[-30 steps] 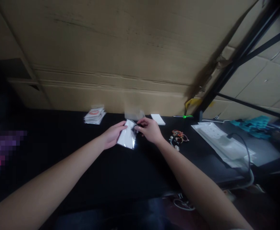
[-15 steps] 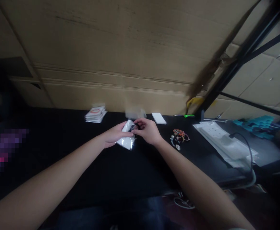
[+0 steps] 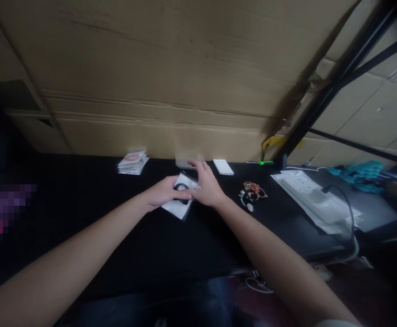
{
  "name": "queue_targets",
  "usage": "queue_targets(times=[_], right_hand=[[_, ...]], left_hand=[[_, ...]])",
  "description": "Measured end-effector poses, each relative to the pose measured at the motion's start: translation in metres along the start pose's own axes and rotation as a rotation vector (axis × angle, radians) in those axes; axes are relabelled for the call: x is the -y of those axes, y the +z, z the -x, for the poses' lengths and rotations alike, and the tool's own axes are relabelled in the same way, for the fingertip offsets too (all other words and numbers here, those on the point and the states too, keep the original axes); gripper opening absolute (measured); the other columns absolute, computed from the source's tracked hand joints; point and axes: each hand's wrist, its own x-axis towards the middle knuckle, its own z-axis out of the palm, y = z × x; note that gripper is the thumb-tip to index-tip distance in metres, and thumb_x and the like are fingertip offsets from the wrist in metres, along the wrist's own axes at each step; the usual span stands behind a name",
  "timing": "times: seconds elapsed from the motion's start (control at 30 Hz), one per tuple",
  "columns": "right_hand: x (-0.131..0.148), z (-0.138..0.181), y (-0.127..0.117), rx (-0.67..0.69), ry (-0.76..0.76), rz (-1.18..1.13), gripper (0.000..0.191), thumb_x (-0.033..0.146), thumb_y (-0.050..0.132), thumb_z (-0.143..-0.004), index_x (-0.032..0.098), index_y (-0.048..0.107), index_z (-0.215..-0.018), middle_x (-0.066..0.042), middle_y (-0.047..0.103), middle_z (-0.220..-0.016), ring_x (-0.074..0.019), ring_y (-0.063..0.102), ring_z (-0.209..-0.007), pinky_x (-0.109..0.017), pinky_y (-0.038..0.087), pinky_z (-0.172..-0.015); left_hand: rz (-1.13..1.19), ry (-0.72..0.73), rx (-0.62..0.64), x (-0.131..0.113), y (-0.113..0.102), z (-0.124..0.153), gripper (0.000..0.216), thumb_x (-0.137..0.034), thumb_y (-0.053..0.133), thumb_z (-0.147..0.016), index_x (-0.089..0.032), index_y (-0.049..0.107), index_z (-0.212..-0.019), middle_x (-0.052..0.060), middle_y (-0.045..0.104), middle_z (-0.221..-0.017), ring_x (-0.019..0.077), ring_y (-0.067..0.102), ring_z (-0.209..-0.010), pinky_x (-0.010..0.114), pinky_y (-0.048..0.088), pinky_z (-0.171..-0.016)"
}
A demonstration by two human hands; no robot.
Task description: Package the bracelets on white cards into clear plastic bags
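Plastic packet (image 3: 181,210) with a white backing sits just below the middle of the frame on the black worktop (image 3: 116,254), a dark coil (image 3: 181,186) showing inside it. The left hand (image 3: 166,192) clasps the packet from above, fingers across the coil, while the open right hand (image 3: 208,188) touches those fingertips at the packet's edge. A small tangle of orange and black wires (image 3: 252,195) lies to the right.

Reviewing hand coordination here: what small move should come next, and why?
Probably the right hand should pinch the edge of the clear plastic bag: its fingers are open beside it, while the left hand rests over the bag and the black coil inside.
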Motion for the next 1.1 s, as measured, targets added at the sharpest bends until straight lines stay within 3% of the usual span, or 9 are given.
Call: queue_targets(times=[0.2,0.5,0.57,0.67,0.77,0.93,1.1], right_hand=[[-0.009,0.0,-0.009,0.046,0.118,-0.324,0.073,0.041,0.07,-0.072,0.024,0.033,-0.132,-0.012,0.049,-0.123,-0.0225,0.056,-0.1,-0.04,0.049,-0.084],[-0.011,0.002,0.004,0.152,0.21,-0.397,0.093,0.036,0.08,-0.059,0.023,0.029,-0.136,-0.011,0.055,-0.115,-0.0209,0.06,-0.088,-0.037,0.052,-0.08],[-0.011,0.001,0.0,0.152,0.274,-0.514,0.078,0.04,0.073,-0.07,0.024,0.032,-0.135,-0.01,0.058,-0.113,-0.0189,0.061,-0.085,-0.036,0.053,-0.078],[-0.011,-0.002,-0.007,0.225,0.387,-0.682,0.046,0.051,0.052,-0.085,0.02,0.05,-0.119,-0.009,0.063,-0.099,-0.0167,0.062,-0.076,-0.033,0.053,-0.071],[-0.009,-0.002,-0.006,0.329,0.345,-0.715,0.037,0.051,0.054,-0.084,0.016,0.063,-0.094,-0.007,0.064,-0.085,-0.0153,0.06,-0.072,-0.032,0.052,-0.07],[-0.01,-0.001,0.001,0.259,0.268,-0.699,0.026,0.042,0.063,-0.08,0.016,0.066,-0.085,-0.004,0.063,-0.076,-0.0129,0.057,-0.066,-0.03,0.05,-0.065],[-0.016,-0.002,-0.001,0.097,0.225,-0.672,0.033,0.033,0.066,-0.078,0.022,0.062,-0.109,-0.001,0.064,-0.075,-0.0128,0.057,-0.065,-0.029,0.05,-0.061]], left_hand=[[0.163,-0.05,-0.098,-0.002,-0.001,0.0,0.038,-0.021,0.076,-0.069,-0.017,0.062,-0.104,0.006,0.067,-0.094,0.0189,0.065,-0.083,0.033,0.052,-0.073],[0.143,0.027,-0.142,0.0,0.002,-0.002,0.036,-0.022,0.076,-0.071,-0.016,0.064,-0.104,0.009,0.069,-0.097,0.0195,0.065,-0.082,0.032,0.052,-0.069],[0.163,0.056,-0.192,0.001,0.002,-0.003,0.036,-0.025,0.074,-0.072,-0.017,0.064,-0.106,0.009,0.069,-0.101,0.0201,0.065,-0.086,0.033,0.052,-0.072],[0.13,0.109,-0.286,0.002,0.0,-0.005,0.035,-0.028,0.073,-0.073,-0.017,0.065,-0.106,0.01,0.069,-0.103,0.02,0.065,-0.087,0.034,0.051,-0.076],[0.083,0.108,-0.333,0.004,-0.001,-0.008,0.033,-0.029,0.071,-0.075,-0.016,0.065,-0.104,0.01,0.069,-0.1,0.0208,0.065,-0.086,0.034,0.051,-0.076],[-0.021,0.189,-0.371,0.005,-0.007,-0.01,0.025,-0.034,0.059,-0.084,-0.018,0.067,-0.102,0.008,0.07,-0.097,0.019,0.065,-0.085,0.031,0.051,-0.075],[-0.174,0.236,-0.357,0.002,-0.018,-0.008,0.027,-0.028,0.06,-0.083,-0.02,0.067,-0.108,0.006,0.071,-0.091,0.0167,0.065,-0.076,0.031,0.051,-0.069]])
